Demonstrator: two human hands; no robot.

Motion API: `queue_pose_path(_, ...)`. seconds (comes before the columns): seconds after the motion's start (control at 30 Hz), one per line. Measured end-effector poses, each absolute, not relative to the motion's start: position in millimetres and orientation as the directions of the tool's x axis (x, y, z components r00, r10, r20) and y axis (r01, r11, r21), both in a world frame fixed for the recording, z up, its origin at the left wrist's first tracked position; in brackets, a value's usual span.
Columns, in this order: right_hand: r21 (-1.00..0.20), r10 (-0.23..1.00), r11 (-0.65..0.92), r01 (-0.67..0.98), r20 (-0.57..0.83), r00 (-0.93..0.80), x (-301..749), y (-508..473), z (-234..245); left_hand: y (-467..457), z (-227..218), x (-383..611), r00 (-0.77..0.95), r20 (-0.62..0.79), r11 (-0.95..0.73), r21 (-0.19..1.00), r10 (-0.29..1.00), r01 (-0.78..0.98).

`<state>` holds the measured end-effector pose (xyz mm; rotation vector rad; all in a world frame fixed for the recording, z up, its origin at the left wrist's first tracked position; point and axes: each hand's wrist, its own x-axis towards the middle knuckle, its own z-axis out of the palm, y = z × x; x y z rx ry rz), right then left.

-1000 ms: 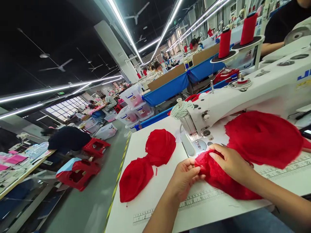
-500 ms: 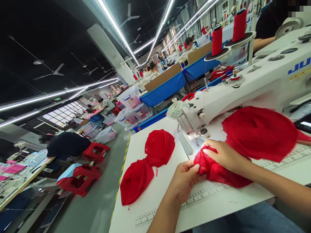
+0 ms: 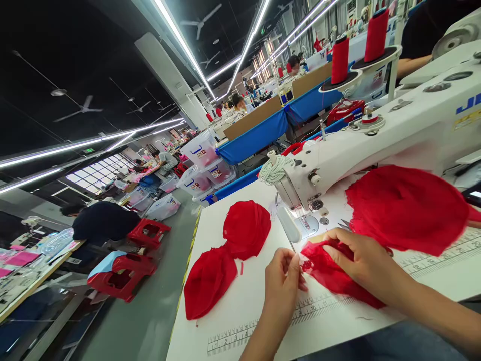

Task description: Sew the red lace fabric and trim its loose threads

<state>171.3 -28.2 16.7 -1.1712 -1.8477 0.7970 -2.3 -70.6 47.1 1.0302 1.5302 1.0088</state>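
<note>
My left hand [image 3: 282,281] pinches the left edge of a red lace piece [image 3: 330,273] on the white sewing table [image 3: 240,311]. My right hand [image 3: 361,260] lies over the same lace piece, fingers curled and pressing it down just in front of the presser foot of the white sewing machine [image 3: 376,145]. A pile of red lace cups [image 3: 406,208] rests under the machine arm to the right. A joined pair of red padded cups [image 3: 229,255] lies to the left of my hands.
Two red thread cones [image 3: 356,45] stand on a holder behind the machine. A white cord spool [image 3: 274,169] sits at the machine head. Left of the table runs an aisle with red stools [image 3: 124,271], clear bins [image 3: 205,150] and other workers at benches.
My left hand has slid left off the lace bundle and now pinches only its edge. The lace has been pulled back from the needle and spread flatter under my right hand.
</note>
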Motion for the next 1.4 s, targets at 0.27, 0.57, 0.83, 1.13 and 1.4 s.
queue_pose_path(0.27,-0.418,0.550,0.829,0.371,0.726,-0.412,154,-84,19,-77,42,-3,0.069,-0.435,0.439,0.896,0.898,-0.062)
queue_pose_path(0.57,-0.734,0.814,0.533,0.421,0.308,-0.492,186,-20,19,-70,59,-7,0.117,-0.413,0.420,0.907,0.903,-0.036)
queue_pose_path(0.83,-0.622,0.763,0.645,0.443,0.500,-0.410,166,-54,7,-70,53,-2,0.118,-0.381,0.398,0.859,0.917,-0.322)
queue_pose_path(1.13,-0.544,0.706,0.703,0.457,0.611,-0.358,163,-58,2,-72,45,5,0.005,-0.364,0.344,0.876,0.931,-0.338)
queue_pose_path(1.4,-0.388,0.697,0.696,0.604,0.569,-0.437,165,-40,8,-72,40,5,-0.057,-0.338,0.313,0.914,0.940,-0.259)
